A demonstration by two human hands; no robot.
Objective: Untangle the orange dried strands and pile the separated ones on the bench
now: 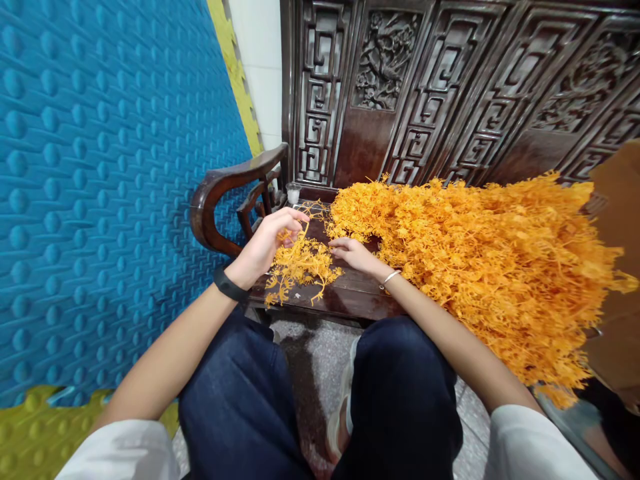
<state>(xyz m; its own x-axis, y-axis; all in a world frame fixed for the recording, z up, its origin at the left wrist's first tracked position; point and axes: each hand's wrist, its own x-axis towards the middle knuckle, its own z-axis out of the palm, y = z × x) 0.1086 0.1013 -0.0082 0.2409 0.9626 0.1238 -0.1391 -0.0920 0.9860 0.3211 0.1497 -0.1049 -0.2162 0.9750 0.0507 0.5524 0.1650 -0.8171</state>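
Note:
My left hand is curled around a small bunch of orange plastic sprigs that rests on the dark wooden bench seat. A black band sits on that wrist. My right hand, with a thin bracelet on its wrist, pinches at the same bunch from the right, fingers together on a sprig. Just right of it a big heap of orange plastic sprigs covers most of the seat.
The carved dark wooden bench back rises behind, with a curved armrest at left. A blue studded foam mat stands on the left. A brown cardboard box is at far right. My knees in dark trousers are below.

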